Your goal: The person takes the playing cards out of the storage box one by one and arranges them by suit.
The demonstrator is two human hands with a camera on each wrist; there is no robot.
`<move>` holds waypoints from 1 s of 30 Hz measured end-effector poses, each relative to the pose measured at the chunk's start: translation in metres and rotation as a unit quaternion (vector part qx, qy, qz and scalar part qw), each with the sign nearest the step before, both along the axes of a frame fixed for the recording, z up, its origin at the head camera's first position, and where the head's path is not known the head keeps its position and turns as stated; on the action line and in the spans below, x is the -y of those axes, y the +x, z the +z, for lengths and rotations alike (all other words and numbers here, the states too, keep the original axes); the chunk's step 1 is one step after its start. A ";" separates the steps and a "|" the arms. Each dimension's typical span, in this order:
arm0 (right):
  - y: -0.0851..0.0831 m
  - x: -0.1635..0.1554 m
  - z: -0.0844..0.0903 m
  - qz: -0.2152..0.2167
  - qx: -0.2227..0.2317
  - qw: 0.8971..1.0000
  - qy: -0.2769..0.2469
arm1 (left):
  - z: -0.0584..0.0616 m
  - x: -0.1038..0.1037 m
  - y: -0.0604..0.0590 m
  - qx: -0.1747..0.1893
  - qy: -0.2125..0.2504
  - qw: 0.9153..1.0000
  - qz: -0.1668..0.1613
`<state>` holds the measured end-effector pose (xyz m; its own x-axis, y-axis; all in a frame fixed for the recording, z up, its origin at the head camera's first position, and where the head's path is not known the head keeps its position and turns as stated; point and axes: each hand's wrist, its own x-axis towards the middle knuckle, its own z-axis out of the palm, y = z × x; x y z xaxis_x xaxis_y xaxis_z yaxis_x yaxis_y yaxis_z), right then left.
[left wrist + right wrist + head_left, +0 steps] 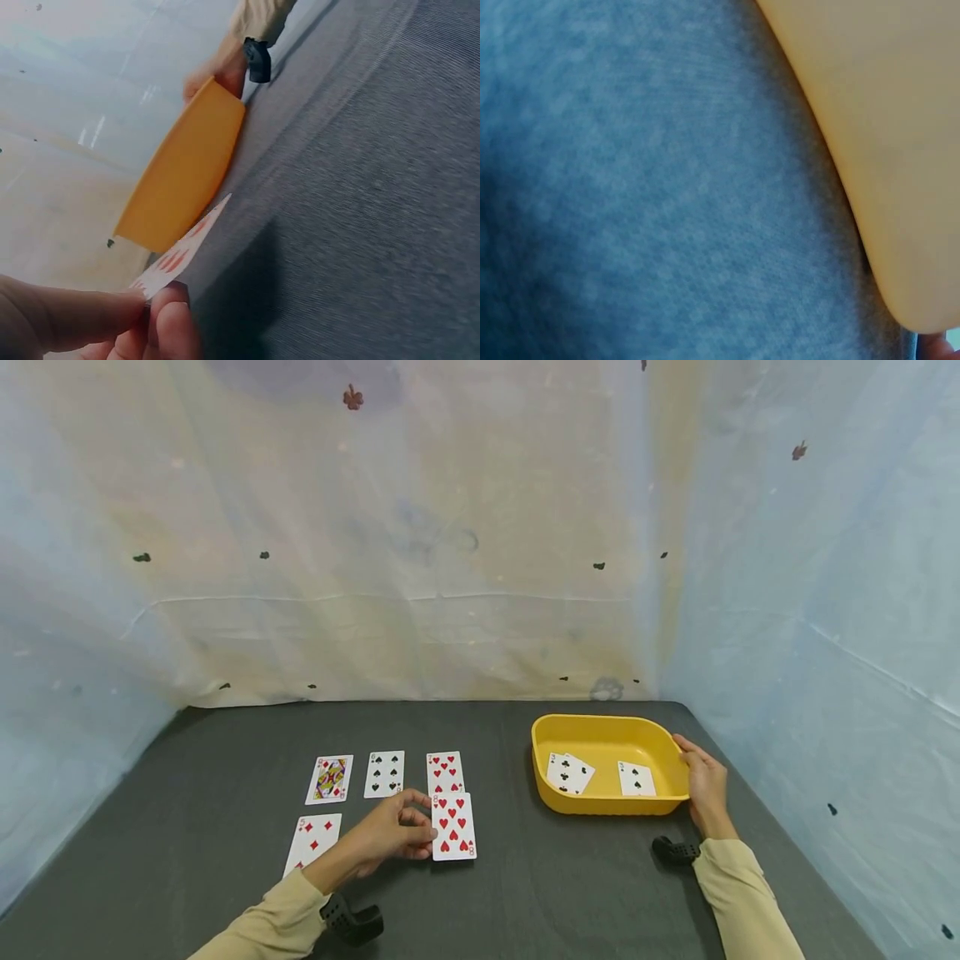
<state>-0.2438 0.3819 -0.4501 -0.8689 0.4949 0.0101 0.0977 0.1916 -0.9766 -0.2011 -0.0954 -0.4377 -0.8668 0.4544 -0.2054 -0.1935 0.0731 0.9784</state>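
My left hand (390, 835) pinches an eight of hearts (453, 827) between thumb and fingers, at the card's left edge. In the left wrist view the card (184, 259) is tilted above the cloth, with its shadow beside it. Its top edge overlaps the seven of hearts (445, 770) in the head view. My right hand (707, 785) grips the right end of a yellow tray (607, 806). Inside the tray lie a club card (562, 772), another card (582, 774) partly under it, and a spade card (636, 779). The right wrist view shows mostly the tray's side (900, 150).
Left of the seven of hearts lie a six of spades (385, 774) and a diamond face card (329, 779). A five of diamonds (313, 837) sits nearer, partly covered by my left forearm. The dark cloth-covered table (510, 893) meets hanging sheets (465, 643) at the back.
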 end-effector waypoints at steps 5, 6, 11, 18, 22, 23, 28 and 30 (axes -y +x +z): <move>0.000 0.000 -0.001 -0.002 0.000 1.000 0.004 | -0.008 0.003 0.004 0.006 0.000 1.000 -0.007; 0.000 0.000 -0.001 -0.003 0.002 1.000 0.005 | -0.009 0.003 0.005 0.006 0.001 1.000 -0.008; 0.002 0.000 0.000 -0.004 0.009 1.000 0.001 | -0.012 0.004 0.008 0.006 0.000 1.000 -0.011; 0.000 0.002 -0.001 -0.010 0.007 1.000 -0.009 | -0.012 0.003 0.010 -0.009 -0.019 1.000 -0.005; -0.001 0.002 -0.001 -0.015 0.009 1.000 -0.009 | -0.011 0.002 0.011 -0.032 -0.043 0.999 -0.005; -0.001 0.002 -0.001 -0.016 0.010 1.000 -0.008 | -0.010 0.001 0.011 -0.037 -0.049 0.998 -0.004; -0.001 0.002 0.000 -0.016 0.004 1.000 -0.014 | -0.011 -0.001 0.012 -0.045 -0.069 0.997 0.007; 0.000 0.002 0.001 -0.013 0.002 1.000 -0.017 | -0.011 -0.002 0.013 -0.044 -0.073 0.996 0.013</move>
<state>-0.2443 0.3795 -0.4489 -0.8559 0.5171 -0.0102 0.1060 0.1561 -0.9820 -0.1886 -0.0938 -0.4489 -0.8957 0.4021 -0.1900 -0.1108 0.2121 0.9710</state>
